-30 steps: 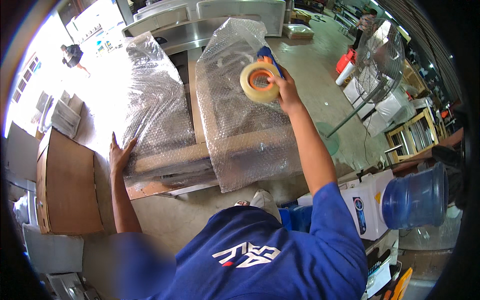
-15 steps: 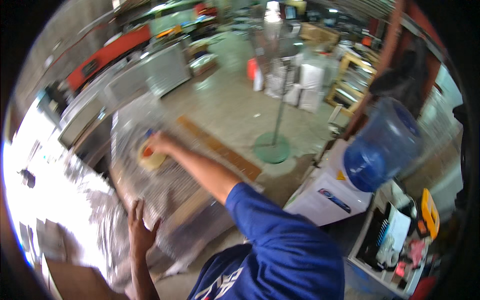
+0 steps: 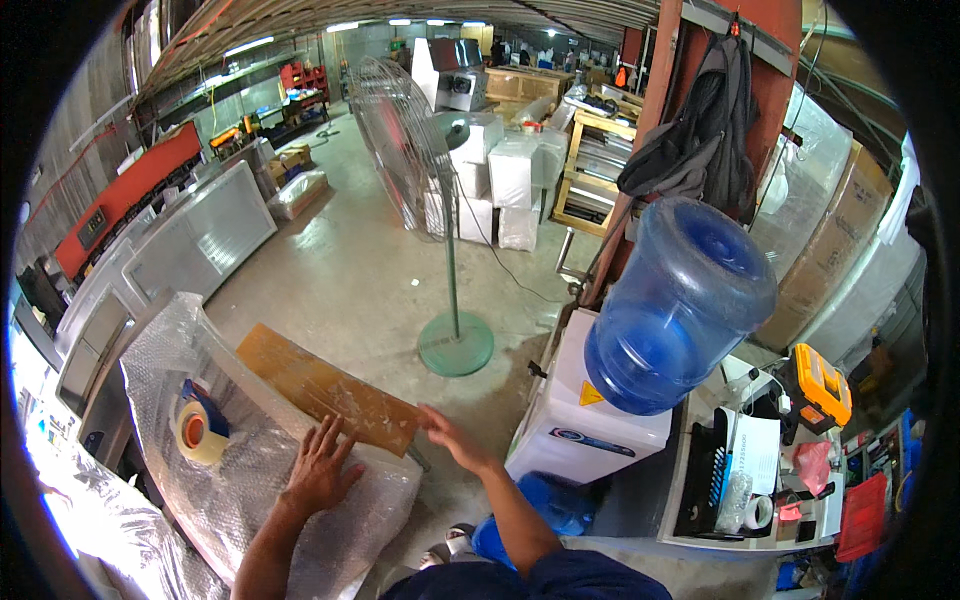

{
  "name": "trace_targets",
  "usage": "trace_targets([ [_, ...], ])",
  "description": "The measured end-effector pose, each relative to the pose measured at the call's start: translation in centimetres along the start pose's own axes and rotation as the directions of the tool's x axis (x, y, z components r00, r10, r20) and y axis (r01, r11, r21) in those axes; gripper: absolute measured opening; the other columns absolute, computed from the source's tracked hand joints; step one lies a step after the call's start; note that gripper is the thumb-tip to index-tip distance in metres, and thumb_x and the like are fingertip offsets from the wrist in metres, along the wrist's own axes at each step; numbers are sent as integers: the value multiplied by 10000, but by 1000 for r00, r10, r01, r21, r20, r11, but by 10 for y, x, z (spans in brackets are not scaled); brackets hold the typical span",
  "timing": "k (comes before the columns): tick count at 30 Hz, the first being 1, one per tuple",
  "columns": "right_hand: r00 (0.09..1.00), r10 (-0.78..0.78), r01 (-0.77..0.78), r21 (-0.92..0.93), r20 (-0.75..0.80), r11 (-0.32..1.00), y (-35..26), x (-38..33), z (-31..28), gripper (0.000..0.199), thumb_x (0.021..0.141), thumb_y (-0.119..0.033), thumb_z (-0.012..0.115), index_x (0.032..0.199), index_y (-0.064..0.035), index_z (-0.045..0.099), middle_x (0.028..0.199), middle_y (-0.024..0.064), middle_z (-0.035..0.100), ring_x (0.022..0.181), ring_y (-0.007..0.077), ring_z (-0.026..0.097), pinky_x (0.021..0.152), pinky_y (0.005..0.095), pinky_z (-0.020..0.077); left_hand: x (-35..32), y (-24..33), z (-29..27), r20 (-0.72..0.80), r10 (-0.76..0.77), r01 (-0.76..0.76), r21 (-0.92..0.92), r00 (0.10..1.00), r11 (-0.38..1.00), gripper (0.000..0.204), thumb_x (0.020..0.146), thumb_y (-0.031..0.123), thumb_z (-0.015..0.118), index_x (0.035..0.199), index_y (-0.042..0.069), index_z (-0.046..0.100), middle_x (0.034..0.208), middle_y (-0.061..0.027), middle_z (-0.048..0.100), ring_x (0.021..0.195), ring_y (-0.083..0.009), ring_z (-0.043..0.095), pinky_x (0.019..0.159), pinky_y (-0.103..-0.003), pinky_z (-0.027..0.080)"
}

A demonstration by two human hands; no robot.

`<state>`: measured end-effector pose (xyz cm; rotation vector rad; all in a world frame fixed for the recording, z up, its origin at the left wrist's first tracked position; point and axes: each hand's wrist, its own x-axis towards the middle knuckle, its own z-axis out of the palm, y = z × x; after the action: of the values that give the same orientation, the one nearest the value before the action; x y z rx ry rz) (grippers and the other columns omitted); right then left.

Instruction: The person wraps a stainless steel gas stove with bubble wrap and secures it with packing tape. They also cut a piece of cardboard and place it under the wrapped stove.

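A long item wrapped in clear bubble wrap [image 3: 255, 455] lies at the lower left. My left hand [image 3: 322, 468] rests flat on its top, fingers spread, beside a long brown board [image 3: 330, 392] with a worn surface. My right hand [image 3: 455, 440] is at the near right end of that board, fingers stretched out and holding nothing visible. Whether its fingertips touch the board's end I cannot tell. Farther left on the bubble wrap sits a blue tape dispenser [image 3: 203, 400] with a wide roll of tape [image 3: 205, 443], apart from both hands.
A pedestal fan [image 3: 455, 345] stands ahead on the concrete floor. To the right are a white water dispenser [image 3: 580, 440] with a blue bottle [image 3: 680, 310], and a bin of tools [image 3: 690, 520] with a yellow-orange toolbox [image 3: 822, 385]. Metal panels [image 3: 205, 235] line the left.
My right hand has let go of the tape dispenser, which now lies on the bubble wrap, and has drawn back to the board's near end. My left hand has moved forward onto the wrap.
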<state>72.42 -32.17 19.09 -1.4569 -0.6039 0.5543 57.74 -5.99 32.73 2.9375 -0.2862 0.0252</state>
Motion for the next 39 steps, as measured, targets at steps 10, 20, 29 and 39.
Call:
trace_targets([
  [10, 998, 1, -14, -232, -57, 973, 73, -42, 72, 1172, 696, -332, 908, 1589, -15, 217, 1598, 228, 338, 1481, 358, 319, 1216, 447, 263, -1, 3, 14, 99, -62, 42, 195, 993, 980, 710, 988, 469, 548, 1565, 111, 340, 1639, -149, 280, 1548, -337, 159, 1249, -539, 123],
  [20, 955, -144, 73, -264, -258, 962, 96, -35, 101, 366, 833, -88, 761, 1191, -65, 684, 1192, 180, 645, 1122, 340, 639, 939, 417, 500, -6, 3, 16, 80, 24, -46, 286, 996, 957, 652, 1011, 415, 528, 1578, 170, 320, 1645, -119, 268, 1549, -310, 167, 1268, -535, 97],
  [29, 833, -285, 182, -251, -474, 951, 74, -57, 135, 523, 837, -127, 769, 1319, -19, 596, 1132, 217, 645, 1053, 413, 621, 874, 466, 513, 7, 8, 2, 167, 141, -163, 127, 976, 978, 580, 959, 323, 653, 1489, 179, 466, 1468, -107, 514, 1446, -280, 389, 1239, -513, 218],
  [39, 955, -295, 258, -377, -41, 889, 103, -60, 169, 395, 783, -72, 719, 1166, -7, 652, 1057, 216, 679, 996, 421, 643, 893, 473, 510, 20, -11, -2, 118, 287, -286, -25, 951, 958, 254, 940, 286, 683, 1125, 112, 691, 1171, -90, 676, 1210, -297, 579, 1075, -479, 379],
])
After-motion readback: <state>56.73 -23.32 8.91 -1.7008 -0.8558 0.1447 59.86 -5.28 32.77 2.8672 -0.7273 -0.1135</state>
